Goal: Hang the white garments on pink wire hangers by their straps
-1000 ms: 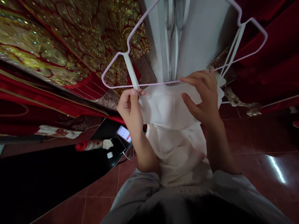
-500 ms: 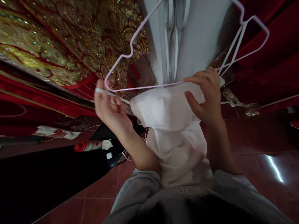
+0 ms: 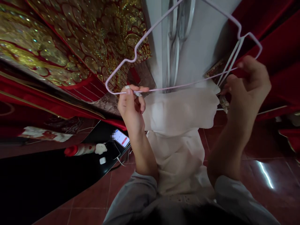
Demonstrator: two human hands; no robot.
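Below the thin pale-pink hanger (image 3: 161, 18) was the white cloth garment (image 3: 178, 112), its thin white right strap (image 3: 231, 61) looped on; the left hand (image 3: 130, 107) pinched the flat white left strap (image 3: 138, 94), not yet looped. The right hand's (image 3: 250, 82) grip was unclear.

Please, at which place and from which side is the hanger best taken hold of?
Probably grip the hanger by its left shoulder, just above the notch, coming from the left. The wire there is bare, and its bend may stop fingers from sliding. The left hand is lower, at the bottom bar; on the right, straps hang from the notch.
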